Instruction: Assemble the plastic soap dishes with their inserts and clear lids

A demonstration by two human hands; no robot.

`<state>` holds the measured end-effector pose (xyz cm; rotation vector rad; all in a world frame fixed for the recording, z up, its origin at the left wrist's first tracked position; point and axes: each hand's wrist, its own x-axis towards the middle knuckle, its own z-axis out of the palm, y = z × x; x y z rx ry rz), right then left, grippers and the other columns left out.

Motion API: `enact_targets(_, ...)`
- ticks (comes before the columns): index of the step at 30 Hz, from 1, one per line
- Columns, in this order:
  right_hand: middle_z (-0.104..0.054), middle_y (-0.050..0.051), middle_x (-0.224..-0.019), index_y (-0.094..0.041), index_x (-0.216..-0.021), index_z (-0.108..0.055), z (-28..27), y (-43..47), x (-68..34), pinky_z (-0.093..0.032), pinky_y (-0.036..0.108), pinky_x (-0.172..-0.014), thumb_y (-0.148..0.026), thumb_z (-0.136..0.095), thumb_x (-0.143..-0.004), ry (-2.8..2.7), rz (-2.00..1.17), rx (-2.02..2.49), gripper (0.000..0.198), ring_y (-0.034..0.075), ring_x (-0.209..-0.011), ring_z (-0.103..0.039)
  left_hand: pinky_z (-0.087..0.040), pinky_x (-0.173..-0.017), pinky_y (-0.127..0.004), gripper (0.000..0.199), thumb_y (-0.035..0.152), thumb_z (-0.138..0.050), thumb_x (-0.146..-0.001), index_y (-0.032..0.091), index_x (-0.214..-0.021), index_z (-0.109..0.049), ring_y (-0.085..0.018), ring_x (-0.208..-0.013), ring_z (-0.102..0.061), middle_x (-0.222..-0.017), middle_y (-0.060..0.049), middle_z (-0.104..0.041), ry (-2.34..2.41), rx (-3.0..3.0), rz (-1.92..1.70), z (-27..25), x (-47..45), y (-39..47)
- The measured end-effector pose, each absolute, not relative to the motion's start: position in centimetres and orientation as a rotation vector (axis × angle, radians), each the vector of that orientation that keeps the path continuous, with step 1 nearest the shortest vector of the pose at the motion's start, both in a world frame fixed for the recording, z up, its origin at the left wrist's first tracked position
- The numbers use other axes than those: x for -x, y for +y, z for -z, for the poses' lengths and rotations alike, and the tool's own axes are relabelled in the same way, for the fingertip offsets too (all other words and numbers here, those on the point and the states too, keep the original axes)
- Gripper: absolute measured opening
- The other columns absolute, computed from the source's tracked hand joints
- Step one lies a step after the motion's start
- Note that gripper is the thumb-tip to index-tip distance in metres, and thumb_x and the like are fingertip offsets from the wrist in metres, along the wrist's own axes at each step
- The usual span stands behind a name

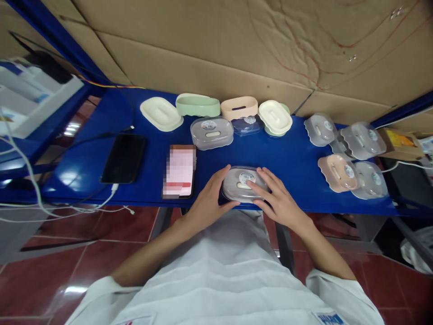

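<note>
At the table's front edge, in front of my body, sits a grey oval soap box with a clear lid and a round sticker. My left hand grips its left end, fingers along the far side and thumb at the near edge. From the right, my right hand holds the box too, one finger touching the lid near the sticker and the others spread around the right end. A phone with a lit screen lies left of my left hand. Beyond the box stands another clear-lidded soap box.
Along the back are a cream lid, a green tray, a peach tray and cream pieces. Several lidded boxes, one peach, are grouped at the right. A black tablet and white cables lie left.
</note>
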<state>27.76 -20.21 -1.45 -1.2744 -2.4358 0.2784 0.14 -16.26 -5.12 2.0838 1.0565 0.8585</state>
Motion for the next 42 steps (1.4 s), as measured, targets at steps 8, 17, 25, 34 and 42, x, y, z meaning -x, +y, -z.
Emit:
enact_targets(8,-0.014,0.002,-0.184,-0.050,-0.174,-0.015,3.1,-20.5,-27.6,-0.045,0.065,-0.128,-0.035,-0.080,-0.096,-2.440,-0.105,1.280,0.103,0.041,-0.165,-0.032,-0.049,-0.125,-0.055,0.091,0.038,-0.084,-0.094,0.033,-0.169,-0.032,-0.033,-0.151,-0.054,-0.163,-0.016,-0.052,1.067,-2.096,-0.869,5.2,-0.1,-16.2)
enact_targets(17,-0.034,0.004,-0.179,-0.047,-0.173,-0.027,2.8,-19.9,-29.0,-0.049,0.063,-0.126,-0.034,-0.074,-0.101,-2.381,-0.058,1.184,0.086,0.037,-0.162,-0.041,-0.046,-0.128,-0.052,0.095,0.034,-0.081,-0.097,0.034,-0.172,-0.022,-0.032,-0.160,-0.045,-0.171,-0.017,-0.043,1.029,-2.119,-0.869,5.0,-0.1,-16.5)
enact_targets(25,-0.051,0.031,-0.161,-0.016,-0.159,-0.059,-2.8,-9.2,-41.8,-0.044,0.061,-0.118,-0.053,-0.064,-0.105,-1.569,0.590,2.095,0.066,0.045,-0.147,-0.053,-0.052,-0.123,-0.051,0.072,0.030,-0.068,-0.105,0.033,-0.168,-0.032,-0.031,-0.157,-0.049,-0.172,-0.015,-0.039,1.032,-2.131,-0.830,4.9,-0.1,-16.7)
enact_targets(34,-0.051,0.034,-0.159,-0.014,-0.163,-0.051,-2.5,-4.0,-42.9,-0.037,0.060,-0.111,-0.040,-0.067,-0.105,-1.255,0.545,2.508,0.065,0.043,-0.147,-0.046,-0.056,-0.122,-0.048,0.047,0.030,-0.062,-0.108,0.029,-0.154,-0.052,-0.029,-0.151,-0.056,-0.170,-0.013,-0.043,1.020,-2.269,-0.839,5.4,0.0,-17.0)
enact_targets(42,-0.057,0.019,-0.162,-0.016,-0.156,-0.058,0.1,-3.6,-35.8,-0.038,0.055,-0.123,-0.055,-0.058,-0.107,-2.171,0.405,1.726,0.062,0.036,-0.150,-0.051,-0.057,-0.121,-0.048,0.040,0.029,-0.061,-0.108,0.025,-0.148,-0.059,-0.029,-0.150,-0.056,-0.164,-0.013,-0.051,1.046,-2.370,-0.839,5.4,-0.4,-16.9)
